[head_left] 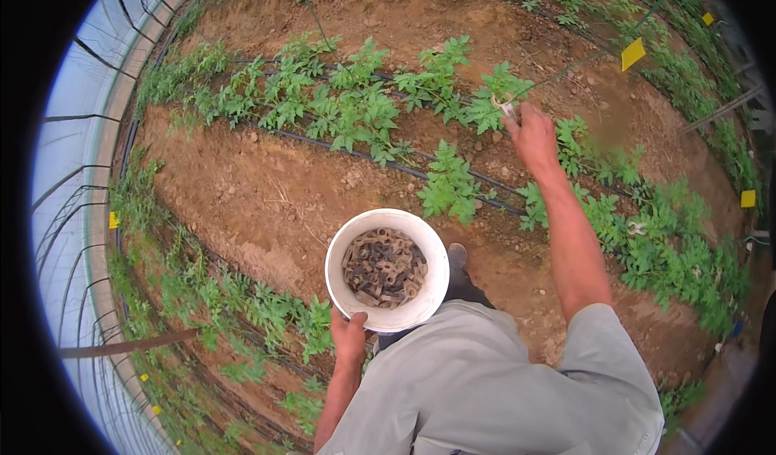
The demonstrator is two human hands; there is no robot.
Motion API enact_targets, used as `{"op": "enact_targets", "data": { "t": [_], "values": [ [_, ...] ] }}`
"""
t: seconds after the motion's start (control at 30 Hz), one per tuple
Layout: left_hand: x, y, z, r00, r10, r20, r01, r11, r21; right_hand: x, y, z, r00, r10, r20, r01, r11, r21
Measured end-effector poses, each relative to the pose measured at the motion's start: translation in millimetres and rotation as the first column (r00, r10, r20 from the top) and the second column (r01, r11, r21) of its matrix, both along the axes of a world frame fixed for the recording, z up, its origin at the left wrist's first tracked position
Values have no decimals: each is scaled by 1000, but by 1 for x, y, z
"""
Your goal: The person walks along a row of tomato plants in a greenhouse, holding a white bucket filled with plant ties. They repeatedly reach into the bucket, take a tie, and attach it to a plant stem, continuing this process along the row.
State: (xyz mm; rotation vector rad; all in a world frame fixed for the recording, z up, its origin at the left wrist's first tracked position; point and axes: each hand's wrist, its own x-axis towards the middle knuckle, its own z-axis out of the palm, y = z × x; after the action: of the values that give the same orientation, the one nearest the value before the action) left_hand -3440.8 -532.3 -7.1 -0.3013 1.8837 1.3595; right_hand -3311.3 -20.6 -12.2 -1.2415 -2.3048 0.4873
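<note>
A white plastic bucket [387, 321] hangs in front of my body, with my left hand [350, 332] shut on its near-left rim. Many small clips [385, 267], brown and grey with dirt, lie inside it. My right hand [536, 134] reaches out to the upper right and pinches a pale plant clip [507, 107]. That clip is at a tomato plant [501, 88], beside a thin green string [564, 72]. Whether the clip is around the string or stem, I cannot tell. Another pale clip [636, 228] sits among the leaves further right.
Black drip lines [339, 146] run along the rows of young plants over brown soil. Yellow sticky cards [633, 54] hang about the rows. At the left stands the greenhouse's plastic wall [73, 146] with metal hoops. A brown bar [130, 343] juts in at lower left.
</note>
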Motion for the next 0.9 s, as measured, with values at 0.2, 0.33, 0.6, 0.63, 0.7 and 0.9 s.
{"op": "enact_targets", "data": {
  "t": [0.2,0.33,0.6,0.63,0.7,0.9],
  "values": [
    [-3,-10,-8,999,0,-48,3,998,65,-2,-6,-21,995,-95,36,100,970,-223],
    [-3,-34,-44,989,-60,-135,65,997,34,21,-22,-51,991,-133,-9,133,989,-60],
    [1,-21,-26,997,19,-71,-16,998,53,14,-199,3,967,95,-236,-139,975,-176],
    [1,-19,-23,996,2,-84,3,998,55,1,-226,8,949,248,-196,-296,917,-267],
    [-2,-19,-21,992,-35,-122,43,997,62,-28,-277,17,843,509,-172,-524,706,-477],
    [-14,-31,-18,970,-190,-151,193,981,8,-92,-386,-74,504,859,87,-726,476,-497]
  ]
}}
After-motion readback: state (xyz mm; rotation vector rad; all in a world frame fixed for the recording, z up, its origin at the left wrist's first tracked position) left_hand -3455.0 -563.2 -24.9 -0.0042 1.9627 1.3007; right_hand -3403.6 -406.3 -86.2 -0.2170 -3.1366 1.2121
